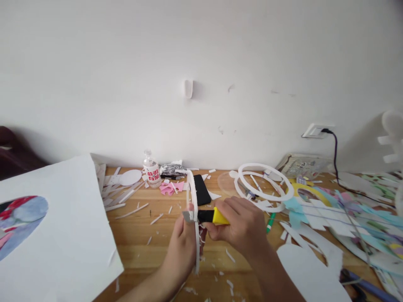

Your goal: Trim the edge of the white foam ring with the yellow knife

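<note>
My left hand (185, 241) grips a thin white foam ring (193, 191), held upright and seen nearly edge-on above the table. In my right hand (242, 224) is a utility knife (220, 216) with a yellow body and black front. Its blade lies across the ring's edge, just above my left thumb, pointing left. Small curled shavings hang from the ring between my hands. Some of my left fingers are hidden behind the ring.
White scraps litter the wooden table (141, 230). Behind my hands are a black phone (202, 190) and a labelled bottle (151, 170). White rings (283, 186) and a green marker (270, 222) lie right. A large white board (72, 201) with an oval opening stands left.
</note>
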Demonstrator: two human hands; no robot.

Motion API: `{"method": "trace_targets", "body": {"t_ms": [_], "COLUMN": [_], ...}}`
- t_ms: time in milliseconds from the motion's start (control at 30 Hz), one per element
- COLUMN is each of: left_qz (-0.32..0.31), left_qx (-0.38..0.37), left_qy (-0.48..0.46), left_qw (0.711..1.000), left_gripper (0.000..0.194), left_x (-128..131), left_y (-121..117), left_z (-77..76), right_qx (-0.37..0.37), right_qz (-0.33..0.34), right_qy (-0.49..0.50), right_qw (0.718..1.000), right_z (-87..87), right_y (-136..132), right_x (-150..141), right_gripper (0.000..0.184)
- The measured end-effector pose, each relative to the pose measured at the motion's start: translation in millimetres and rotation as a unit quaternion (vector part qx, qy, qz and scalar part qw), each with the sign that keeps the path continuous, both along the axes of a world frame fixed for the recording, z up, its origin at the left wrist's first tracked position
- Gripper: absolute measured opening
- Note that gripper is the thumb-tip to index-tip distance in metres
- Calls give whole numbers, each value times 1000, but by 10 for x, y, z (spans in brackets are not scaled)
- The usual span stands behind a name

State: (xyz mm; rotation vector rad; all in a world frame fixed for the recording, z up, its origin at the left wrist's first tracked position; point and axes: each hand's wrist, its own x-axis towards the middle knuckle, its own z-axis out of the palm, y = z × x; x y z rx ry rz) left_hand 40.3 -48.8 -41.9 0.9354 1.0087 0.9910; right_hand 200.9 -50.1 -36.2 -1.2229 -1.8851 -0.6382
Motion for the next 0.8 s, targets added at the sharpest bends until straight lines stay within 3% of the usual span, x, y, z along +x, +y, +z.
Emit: {"method": "trace_targets", "body": {"t_ms": [233, 467, 700, 800], "left_qz": [-50, -44, -79, -79], "left_qx": [29, 63, 102, 133], "left_qy": [-46, -14, -17, -36], "left_qw": [997, 997, 992, 987], "left_gripper": [58, 65, 57, 43], "left_x": [26, 65, 66, -10], "left_y": [23, -38, 33, 122], "left_z": [-62, -43, -95, -160], "right_qx": [10, 4, 4, 3], "right_qz": [-19, 2, -3, 19], "right_qy": [-8, 9, -2, -8], "right_qw": [1000, 1000, 1000, 1000], "right_z": [-1, 27, 98, 124], "right_y": [71, 48, 24, -18], "right_x": [139, 132, 276, 221], "right_gripper": [39, 42, 40, 39]}}
